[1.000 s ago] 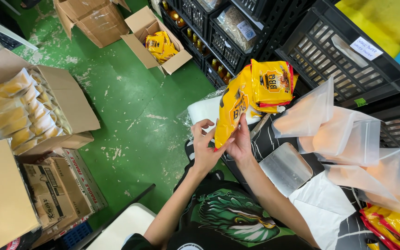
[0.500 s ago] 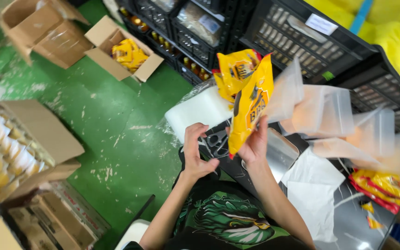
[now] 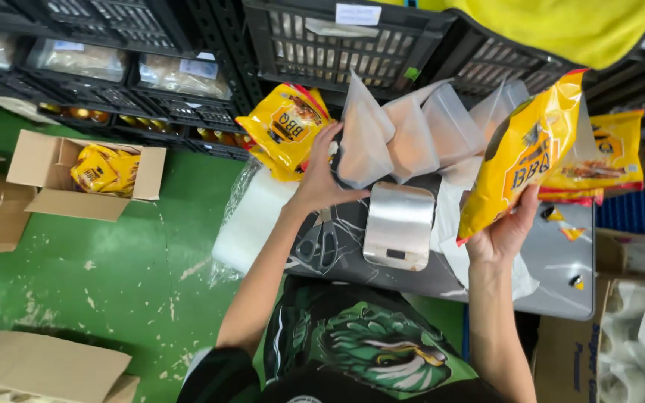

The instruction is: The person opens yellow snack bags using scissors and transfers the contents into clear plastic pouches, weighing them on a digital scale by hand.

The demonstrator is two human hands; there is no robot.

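The right hand (image 3: 508,230) gripped a yellow snack bag (image 3: 520,160) by its lower corner, holding it up tilted at about 1 o'clock from the wrist. The left hand (image 3: 321,175) was spread open, fingers laid against a frosted pouch (image 3: 364,142), the leftmost of a row of standing pouches; whether it pinched the pouch could not be told. Another snack bag (image 3: 285,128) lay just beside that hand at 10 o'clock. Two more pouches (image 3: 432,134) stood to the first one's 3 o'clock. A steel scale (image 3: 399,224) sat on the grey table (image 3: 554,276) at 5 o'clock from the left hand, with scissors (image 3: 324,240) straight below the hand, under clear film. A further snack bag (image 3: 615,157) lay behind the held one, at its 3 o'clock. Black crates (image 3: 352,45) lined the top. At 9 o'clock, well apart on the green floor (image 3: 113,283), an open box (image 3: 54,175) held more yellow bags.
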